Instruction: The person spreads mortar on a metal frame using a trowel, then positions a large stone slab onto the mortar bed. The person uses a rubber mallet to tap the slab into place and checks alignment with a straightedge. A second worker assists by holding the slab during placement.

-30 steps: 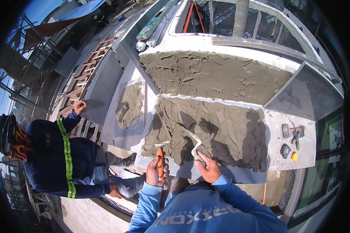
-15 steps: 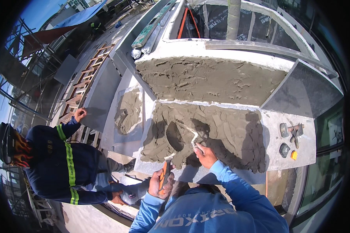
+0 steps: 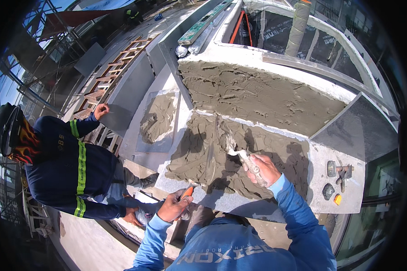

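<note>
Sunlit masonry surrounds the person, with a low wall coated in grey mortar (image 3: 257, 97) behind a stone slab (image 3: 226, 204), whose bare border rims a thick mortar bed (image 3: 276, 147). Well apart, both hands grip tools: the right hand (image 3: 266, 169) is wrapped around the caked handle of a trowel (image 3: 231, 147), whose blade meets the bed, the raised wrist probably keeping knuckles clear of the wet mix. The left hand (image 3: 174, 207) clasps an orange-handled trowel (image 3: 187, 193) near the slab's front edge, perhaps low so as to leave the other tool room. What looks like a hammer (image 3: 347, 170) and a yellow item (image 3: 338, 199) lie off to the right, seemingly within reach yet out of the mortar. Leftward, a co-worker (image 3: 54, 156) extends a hand near an upright grey panel (image 3: 129, 99); contact is unclear.
</note>
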Available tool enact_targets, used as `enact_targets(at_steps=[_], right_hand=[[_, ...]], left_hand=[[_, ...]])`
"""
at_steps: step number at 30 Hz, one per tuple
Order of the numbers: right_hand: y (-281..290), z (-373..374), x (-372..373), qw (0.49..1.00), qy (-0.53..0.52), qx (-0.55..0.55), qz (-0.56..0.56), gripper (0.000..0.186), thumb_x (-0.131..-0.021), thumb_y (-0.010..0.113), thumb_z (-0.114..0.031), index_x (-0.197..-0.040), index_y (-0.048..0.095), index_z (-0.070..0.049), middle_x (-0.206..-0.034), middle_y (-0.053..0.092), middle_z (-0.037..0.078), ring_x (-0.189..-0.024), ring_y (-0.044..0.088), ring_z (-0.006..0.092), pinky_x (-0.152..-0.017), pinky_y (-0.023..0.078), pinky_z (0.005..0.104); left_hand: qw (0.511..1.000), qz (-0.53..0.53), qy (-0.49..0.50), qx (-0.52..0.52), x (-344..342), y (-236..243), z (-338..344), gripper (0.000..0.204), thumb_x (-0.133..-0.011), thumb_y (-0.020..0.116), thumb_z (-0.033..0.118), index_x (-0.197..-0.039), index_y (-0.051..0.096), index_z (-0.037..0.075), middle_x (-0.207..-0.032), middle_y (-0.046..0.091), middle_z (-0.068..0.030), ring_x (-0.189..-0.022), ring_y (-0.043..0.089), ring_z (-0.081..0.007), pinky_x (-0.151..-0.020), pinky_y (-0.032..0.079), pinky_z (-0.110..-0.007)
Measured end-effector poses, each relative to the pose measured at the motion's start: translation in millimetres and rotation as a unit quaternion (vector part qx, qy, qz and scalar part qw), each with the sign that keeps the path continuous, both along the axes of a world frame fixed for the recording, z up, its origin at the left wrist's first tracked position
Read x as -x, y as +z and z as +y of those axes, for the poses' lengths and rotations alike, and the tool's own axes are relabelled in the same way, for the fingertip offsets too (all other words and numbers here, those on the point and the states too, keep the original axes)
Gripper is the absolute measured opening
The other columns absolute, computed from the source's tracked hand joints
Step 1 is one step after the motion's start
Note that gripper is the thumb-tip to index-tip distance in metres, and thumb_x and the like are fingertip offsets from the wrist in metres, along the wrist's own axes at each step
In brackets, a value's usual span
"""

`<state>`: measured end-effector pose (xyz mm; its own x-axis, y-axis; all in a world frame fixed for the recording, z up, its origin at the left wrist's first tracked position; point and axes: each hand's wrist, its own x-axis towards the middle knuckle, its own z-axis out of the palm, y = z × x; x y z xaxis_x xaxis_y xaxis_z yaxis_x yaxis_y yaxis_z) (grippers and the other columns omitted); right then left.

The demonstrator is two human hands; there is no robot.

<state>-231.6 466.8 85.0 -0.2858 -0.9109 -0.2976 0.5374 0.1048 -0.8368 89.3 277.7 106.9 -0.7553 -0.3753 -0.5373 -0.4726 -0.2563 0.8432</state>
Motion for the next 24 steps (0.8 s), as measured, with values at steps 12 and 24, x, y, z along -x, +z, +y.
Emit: enact_targets(at_steps=[12, 24], right_hand=[[19, 38, 29, 0.983, 0.149, -0.083, 0.073, 0.051, -0.108, 0.039, -0.039, -0.091, 0.064, 0.001, -0.058, 0.055, 0.004, -0.048, 0.050, 0.0114, -0.047, 0.042, 0.0286], [34, 7, 1, 0.778, -0.079, 0.045, 0.622, 0.058, -0.082, 0.072, -0.008, -0.138, 0.058, -0.010, -0.098, 0.056, 0.013, -0.075, 0.054, 0.0309, -0.069, 0.048, 0.0400]], left_hand=[[0.993, 0.011, -0.028, -0.116, 20, 37, -21, 0.026, -0.100, 0.062, 0.024, -0.099, 0.060, -0.002, -0.066, 0.055, -0.0017, -0.046, 0.050, -0.0081, -0.041, 0.036, -0.023], [0.982, 0.017, 0.034, -0.184, 34, 32, -6, 0.026, -0.101, 0.059, 0.024, -0.100, 0.059, -0.002, -0.071, 0.058, -0.0040, -0.046, 0.050, -0.0100, -0.039, 0.037, -0.023]])
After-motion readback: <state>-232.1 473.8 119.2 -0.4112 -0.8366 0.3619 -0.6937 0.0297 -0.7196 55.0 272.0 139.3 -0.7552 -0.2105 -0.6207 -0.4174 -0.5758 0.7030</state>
